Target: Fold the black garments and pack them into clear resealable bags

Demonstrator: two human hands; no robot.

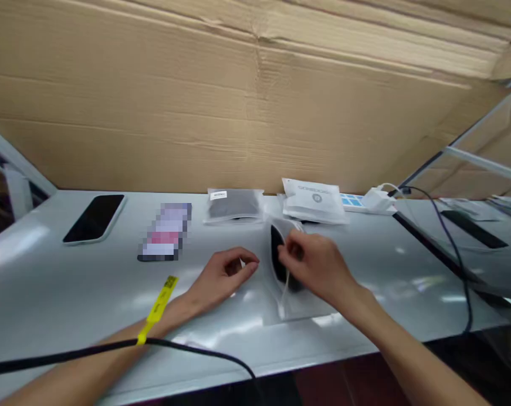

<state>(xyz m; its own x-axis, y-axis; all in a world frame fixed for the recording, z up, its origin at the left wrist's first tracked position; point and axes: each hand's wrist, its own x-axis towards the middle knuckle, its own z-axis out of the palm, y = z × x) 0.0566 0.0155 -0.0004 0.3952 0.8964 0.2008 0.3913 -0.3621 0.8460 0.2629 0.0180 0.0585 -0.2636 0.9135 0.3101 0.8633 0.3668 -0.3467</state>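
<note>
My right hand (318, 262) is closed at the mouth of a frosted clear plastic bag (308, 307), its fingers pinched on the bag's edge. A black item (276, 248) shows inside the bag; the hand covers part of it, so its kind is unclear. The bag's pale edge strip hangs below the fingertips. Just left of the bag, my left hand (225, 270) rests over the table with fingers bent, thumb and forefinger apart, and nothing between them.
Behind the hands lie a packaged dark item (235, 204) and a white printed pouch (315, 198). Two phones, a dark-screened one (95, 219) and a blurred-screen one (165, 231), lie left. A power strip (352, 202) stands right. A yellow-tagged black cable (196, 348) crosses in front.
</note>
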